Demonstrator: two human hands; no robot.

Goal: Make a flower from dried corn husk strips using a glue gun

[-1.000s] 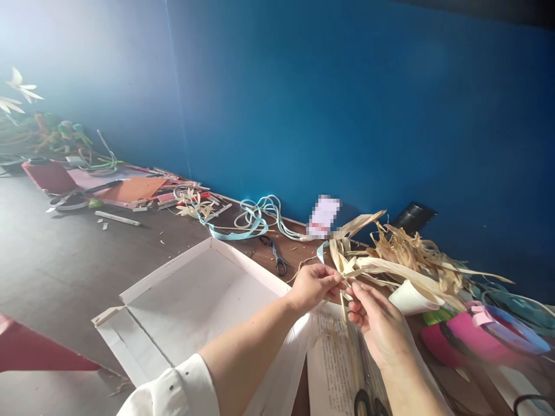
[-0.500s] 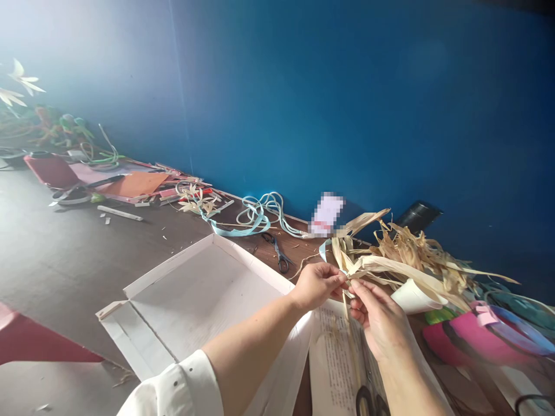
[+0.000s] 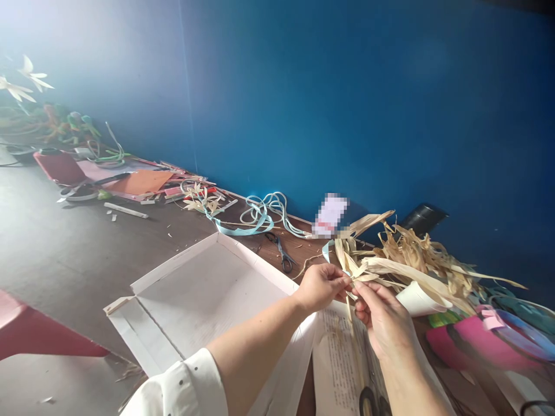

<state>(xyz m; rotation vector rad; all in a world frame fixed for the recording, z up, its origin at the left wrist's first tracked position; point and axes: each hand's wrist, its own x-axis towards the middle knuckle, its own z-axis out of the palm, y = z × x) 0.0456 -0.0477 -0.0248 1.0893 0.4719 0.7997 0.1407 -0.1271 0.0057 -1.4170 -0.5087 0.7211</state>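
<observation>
My left hand [image 3: 323,286] and my right hand [image 3: 385,318] meet fingertip to fingertip above the right edge of a shallow white box. Both are closed in a pinch at the base of pale dried corn husk strips [image 3: 356,267], which fan out above the fingers. Below the pinch a thin pale stick [image 3: 349,312] points down; whether it is joined to the husk is hidden by my fingers. Right behind lies a heap of loose dried corn husks [image 3: 418,254]. Printed paper [image 3: 333,358] is under my hands, with dark scissor handles [image 3: 366,400] on it.
The open white box [image 3: 195,289] fills the left foreground. Black scissors [image 3: 284,257], light blue ribbon [image 3: 236,231] and a pale cord [image 3: 281,211] lie along the blue wall [image 3: 303,104]. A white cup [image 3: 418,300] and pink container [image 3: 463,341] are at right, a black cylinder [image 3: 422,219] behind.
The whole view has shifted slightly, so everything sits a little further right. Both hands keep their pinch on the husk strips, with hardly any change in their fingers.
</observation>
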